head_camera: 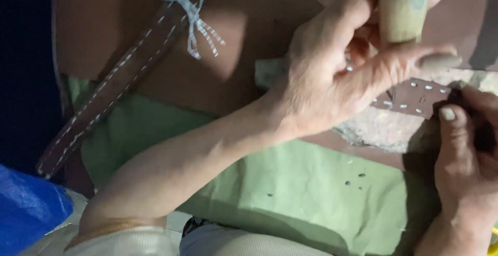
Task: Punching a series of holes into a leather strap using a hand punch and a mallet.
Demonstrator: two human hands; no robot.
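My left hand [337, 74] reaches in from the lower left and is closed round a pale wooden handle [403, 7] that stands up toward the top edge; the tool's head is out of view. Just below it a short brown leather strip [415, 98] with white stitch marks lies on a rough grey stone block [384, 129]. My right hand [461, 157], at the right edge, presses on the strip's right end with the thumb on top. Something dark sits between its fingers, too dim to make out.
A long brown leather strap [116, 79] with white stitching and a white thread bow [189, 7] lies diagonally at the upper left on a brown sheet [244, 43]. Green cloth [290, 194] with small holes covers the lap. A blue bag [28, 209] sits at the lower left.
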